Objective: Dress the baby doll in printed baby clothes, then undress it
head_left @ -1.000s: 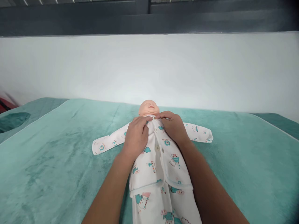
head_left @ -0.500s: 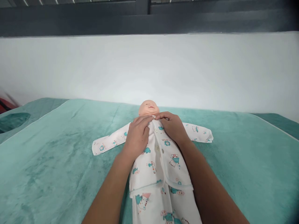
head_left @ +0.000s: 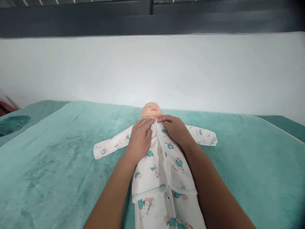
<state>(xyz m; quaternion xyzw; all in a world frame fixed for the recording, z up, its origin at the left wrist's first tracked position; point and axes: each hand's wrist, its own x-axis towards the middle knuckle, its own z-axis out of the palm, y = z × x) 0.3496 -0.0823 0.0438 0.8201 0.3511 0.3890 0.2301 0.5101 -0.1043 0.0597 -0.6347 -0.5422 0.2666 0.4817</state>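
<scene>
The person's right hand [head_left: 176,128] has edged down slightly since earlier; the left hand [head_left: 140,136] has barely shifted. Both, fingers part-curled, grasp the printed baby jacket [head_left: 151,178] at its collar. Inside it, a doll [head_left: 152,111] lies on a teal plush sheet [head_left: 71,152], head at twelve o'clock, jacket sleeves [head_left: 113,145] toward eight and four.

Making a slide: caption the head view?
Left hand and right hand at the neckline of a dressed doll lying on a green cover.
</scene>
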